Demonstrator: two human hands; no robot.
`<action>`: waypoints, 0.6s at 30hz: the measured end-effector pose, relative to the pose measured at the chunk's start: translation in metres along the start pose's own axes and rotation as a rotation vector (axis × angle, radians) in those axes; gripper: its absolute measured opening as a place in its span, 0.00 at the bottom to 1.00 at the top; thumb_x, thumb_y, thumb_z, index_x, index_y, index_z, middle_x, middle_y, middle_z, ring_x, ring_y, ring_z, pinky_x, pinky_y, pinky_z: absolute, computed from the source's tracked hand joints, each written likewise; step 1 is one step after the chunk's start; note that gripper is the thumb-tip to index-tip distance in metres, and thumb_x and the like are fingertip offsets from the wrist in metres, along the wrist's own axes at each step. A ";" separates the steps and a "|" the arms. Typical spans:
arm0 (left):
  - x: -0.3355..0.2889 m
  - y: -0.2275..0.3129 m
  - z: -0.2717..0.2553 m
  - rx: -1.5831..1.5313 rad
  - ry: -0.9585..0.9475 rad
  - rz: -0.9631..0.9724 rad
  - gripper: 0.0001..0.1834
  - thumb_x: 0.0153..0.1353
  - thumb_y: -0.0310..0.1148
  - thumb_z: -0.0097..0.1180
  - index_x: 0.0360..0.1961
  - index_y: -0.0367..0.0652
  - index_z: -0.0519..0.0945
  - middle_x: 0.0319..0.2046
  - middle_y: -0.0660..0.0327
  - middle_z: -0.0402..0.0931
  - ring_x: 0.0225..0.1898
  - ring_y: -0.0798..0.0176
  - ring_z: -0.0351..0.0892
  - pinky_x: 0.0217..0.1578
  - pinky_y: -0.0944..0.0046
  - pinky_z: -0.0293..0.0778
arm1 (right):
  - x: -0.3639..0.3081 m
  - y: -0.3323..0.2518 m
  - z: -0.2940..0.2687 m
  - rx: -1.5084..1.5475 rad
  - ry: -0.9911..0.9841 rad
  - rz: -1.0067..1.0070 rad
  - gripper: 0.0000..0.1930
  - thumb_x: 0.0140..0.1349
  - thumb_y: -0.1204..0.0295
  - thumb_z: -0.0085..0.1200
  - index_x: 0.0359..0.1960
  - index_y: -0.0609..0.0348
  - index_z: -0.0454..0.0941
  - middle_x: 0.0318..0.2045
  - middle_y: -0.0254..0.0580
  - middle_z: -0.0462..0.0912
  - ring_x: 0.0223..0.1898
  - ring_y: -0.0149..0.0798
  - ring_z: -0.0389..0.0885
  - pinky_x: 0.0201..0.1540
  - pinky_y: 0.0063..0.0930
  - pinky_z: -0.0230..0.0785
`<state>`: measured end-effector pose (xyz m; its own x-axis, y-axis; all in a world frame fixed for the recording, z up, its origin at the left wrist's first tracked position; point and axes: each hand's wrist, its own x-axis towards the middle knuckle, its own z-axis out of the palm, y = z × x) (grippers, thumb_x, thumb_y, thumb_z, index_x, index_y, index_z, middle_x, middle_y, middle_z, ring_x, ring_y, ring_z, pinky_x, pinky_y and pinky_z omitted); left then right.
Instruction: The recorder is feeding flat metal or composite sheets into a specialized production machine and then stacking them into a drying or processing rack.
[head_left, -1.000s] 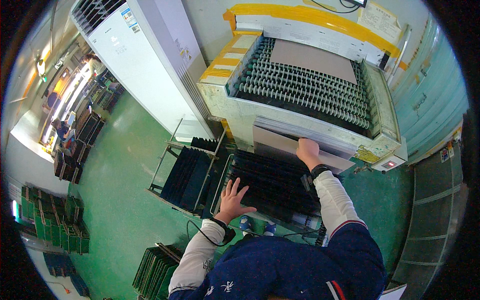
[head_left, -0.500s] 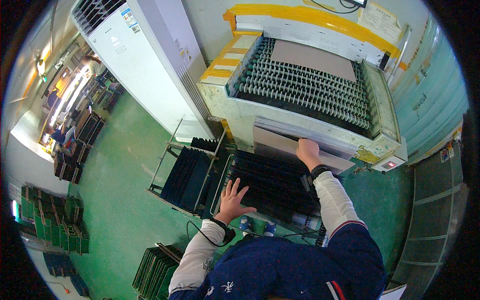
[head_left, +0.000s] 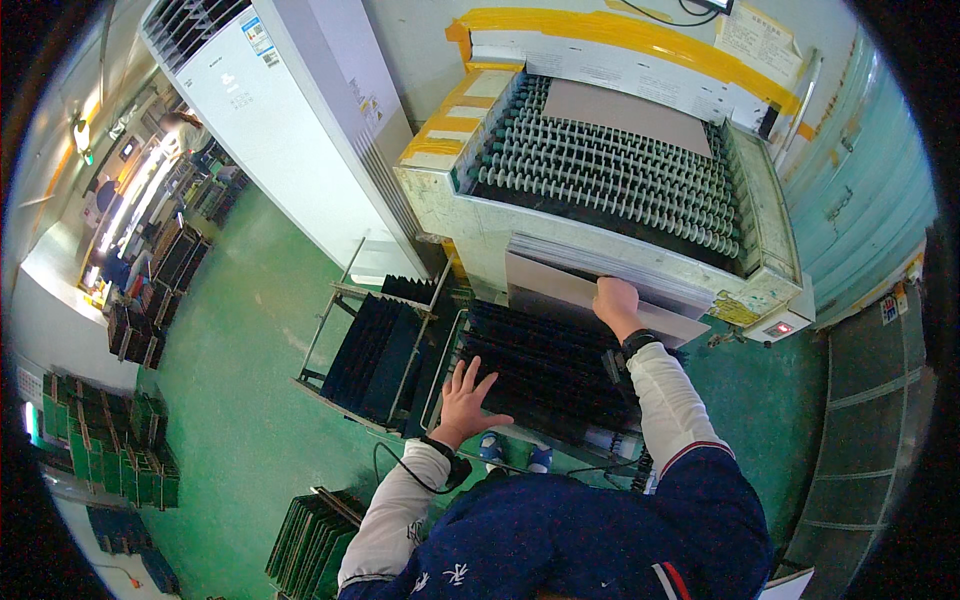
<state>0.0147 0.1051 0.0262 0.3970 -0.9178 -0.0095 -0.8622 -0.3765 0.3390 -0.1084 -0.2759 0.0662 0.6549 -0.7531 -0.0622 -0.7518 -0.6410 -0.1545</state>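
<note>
My right hand is closed on the top edge of the front panel, a flat pinkish-grey sheet in a stack leaning against the roller machine's front. Its fingertips are hidden behind the edge. My left hand is spread and holds nothing, above the left side of a black slotted rack. This rack stands between me and the stack. Another flat grey panel lies on the far part of the rollers.
Left of the black rack stands a metal-framed rack with dark slats. A tall white air conditioner rises behind it. Green racks stand at the lower left. Bluish strip curtains hang at right. A person is far off.
The panel on the rollers has shifted very slightly farther from me. Both my hands keep their places.
</note>
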 end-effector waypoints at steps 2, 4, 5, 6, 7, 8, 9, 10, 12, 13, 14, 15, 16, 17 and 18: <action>0.000 0.000 0.000 -0.002 0.003 0.001 0.56 0.42 0.76 0.68 0.70 0.57 0.75 0.80 0.51 0.48 0.78 0.34 0.46 0.70 0.31 0.53 | 0.000 0.000 0.000 -0.003 -0.003 0.004 0.10 0.58 0.68 0.60 0.40 0.56 0.86 0.42 0.55 0.88 0.48 0.58 0.87 0.51 0.51 0.78; 0.000 0.001 0.000 -0.004 0.005 0.004 0.56 0.42 0.76 0.68 0.70 0.57 0.75 0.80 0.51 0.48 0.78 0.34 0.46 0.70 0.32 0.53 | 0.000 0.000 0.000 -0.006 -0.006 0.014 0.10 0.58 0.69 0.60 0.40 0.56 0.86 0.42 0.55 0.88 0.48 0.58 0.87 0.51 0.51 0.78; 0.001 0.001 0.000 -0.005 0.005 0.005 0.56 0.41 0.75 0.68 0.70 0.57 0.75 0.80 0.51 0.48 0.78 0.34 0.46 0.70 0.32 0.53 | 0.000 0.000 -0.001 -0.001 -0.006 0.016 0.10 0.59 0.69 0.59 0.40 0.56 0.86 0.42 0.55 0.88 0.48 0.58 0.87 0.51 0.51 0.78; 0.000 0.000 0.000 -0.005 0.010 0.006 0.56 0.41 0.75 0.68 0.70 0.57 0.75 0.80 0.51 0.48 0.78 0.34 0.46 0.70 0.32 0.53 | -0.001 -0.001 -0.002 0.005 -0.007 0.015 0.10 0.59 0.69 0.59 0.40 0.56 0.86 0.43 0.55 0.88 0.48 0.58 0.87 0.51 0.51 0.78; -0.001 -0.001 0.001 -0.005 0.015 0.007 0.56 0.41 0.75 0.68 0.70 0.57 0.75 0.80 0.51 0.48 0.79 0.34 0.46 0.70 0.33 0.53 | -0.001 -0.003 -0.003 0.010 -0.008 0.014 0.10 0.59 0.69 0.59 0.40 0.56 0.86 0.43 0.55 0.88 0.48 0.58 0.87 0.51 0.51 0.78; -0.001 -0.002 0.002 -0.005 0.020 0.008 0.56 0.41 0.75 0.69 0.70 0.57 0.75 0.80 0.51 0.48 0.79 0.34 0.46 0.70 0.33 0.53 | -0.002 -0.004 -0.004 0.011 -0.010 0.015 0.10 0.58 0.70 0.59 0.40 0.56 0.86 0.43 0.55 0.88 0.48 0.58 0.87 0.52 0.51 0.79; -0.001 -0.001 0.001 -0.005 0.020 0.008 0.56 0.42 0.75 0.69 0.70 0.57 0.75 0.80 0.51 0.48 0.79 0.34 0.46 0.70 0.33 0.53 | -0.002 -0.004 -0.004 0.012 -0.011 0.019 0.11 0.58 0.71 0.58 0.41 0.56 0.87 0.43 0.55 0.88 0.48 0.58 0.87 0.52 0.51 0.79; -0.001 -0.001 0.001 -0.004 0.019 0.008 0.56 0.42 0.75 0.69 0.70 0.57 0.75 0.80 0.51 0.48 0.79 0.34 0.46 0.70 0.33 0.53 | -0.002 -0.004 -0.004 0.012 -0.013 0.022 0.11 0.58 0.72 0.58 0.41 0.56 0.87 0.43 0.55 0.88 0.49 0.58 0.87 0.52 0.51 0.79; -0.001 0.000 0.000 -0.004 0.016 0.008 0.56 0.42 0.75 0.69 0.70 0.57 0.75 0.80 0.51 0.48 0.79 0.34 0.46 0.70 0.33 0.53 | -0.001 -0.002 -0.002 -0.001 -0.003 0.025 0.10 0.59 0.70 0.58 0.40 0.56 0.87 0.43 0.55 0.88 0.48 0.58 0.87 0.52 0.51 0.79; 0.000 0.001 0.000 -0.005 0.012 0.008 0.56 0.42 0.75 0.69 0.70 0.57 0.75 0.80 0.51 0.48 0.79 0.34 0.46 0.70 0.33 0.53 | 0.000 0.000 0.000 -0.007 0.002 0.027 0.10 0.60 0.68 0.59 0.40 0.56 0.86 0.43 0.55 0.88 0.48 0.58 0.86 0.52 0.51 0.78; 0.000 0.002 0.000 -0.006 0.009 0.008 0.56 0.42 0.75 0.69 0.70 0.57 0.75 0.80 0.51 0.48 0.79 0.34 0.46 0.70 0.33 0.53 | 0.000 0.002 0.001 -0.001 0.003 0.026 0.10 0.60 0.68 0.59 0.40 0.56 0.86 0.43 0.55 0.88 0.48 0.59 0.86 0.52 0.51 0.78; 0.000 0.001 0.000 -0.005 0.001 0.003 0.56 0.42 0.75 0.69 0.70 0.58 0.74 0.80 0.51 0.47 0.79 0.34 0.45 0.70 0.33 0.53 | 0.000 0.001 0.001 0.007 0.004 0.021 0.10 0.60 0.68 0.59 0.40 0.56 0.86 0.43 0.55 0.88 0.48 0.59 0.86 0.52 0.51 0.78; -0.001 0.000 0.000 -0.003 -0.006 -0.003 0.56 0.42 0.75 0.69 0.71 0.59 0.74 0.80 0.52 0.46 0.79 0.34 0.45 0.70 0.32 0.54 | 0.000 0.000 0.001 0.015 0.004 0.015 0.10 0.60 0.67 0.59 0.40 0.56 0.86 0.43 0.56 0.88 0.48 0.59 0.86 0.52 0.51 0.78; -0.002 -0.001 0.001 -0.001 -0.013 -0.009 0.56 0.42 0.75 0.69 0.71 0.60 0.73 0.81 0.53 0.46 0.79 0.34 0.44 0.70 0.32 0.54 | -0.001 -0.002 0.001 0.016 0.000 0.018 0.10 0.59 0.67 0.59 0.40 0.56 0.86 0.43 0.55 0.88 0.48 0.59 0.86 0.52 0.52 0.78; -0.002 -0.002 0.001 0.000 -0.005 -0.004 0.56 0.42 0.75 0.69 0.71 0.60 0.73 0.81 0.53 0.46 0.79 0.34 0.44 0.70 0.32 0.54 | 0.000 -0.003 0.001 0.017 -0.002 0.020 0.11 0.59 0.67 0.59 0.40 0.56 0.86 0.43 0.55 0.88 0.48 0.59 0.86 0.52 0.52 0.78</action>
<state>0.0155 0.1079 0.0244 0.3984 -0.9171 -0.0154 -0.8607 -0.3796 0.3393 -0.1064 -0.2739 0.0659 0.6401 -0.7653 -0.0674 -0.7633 -0.6234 -0.1695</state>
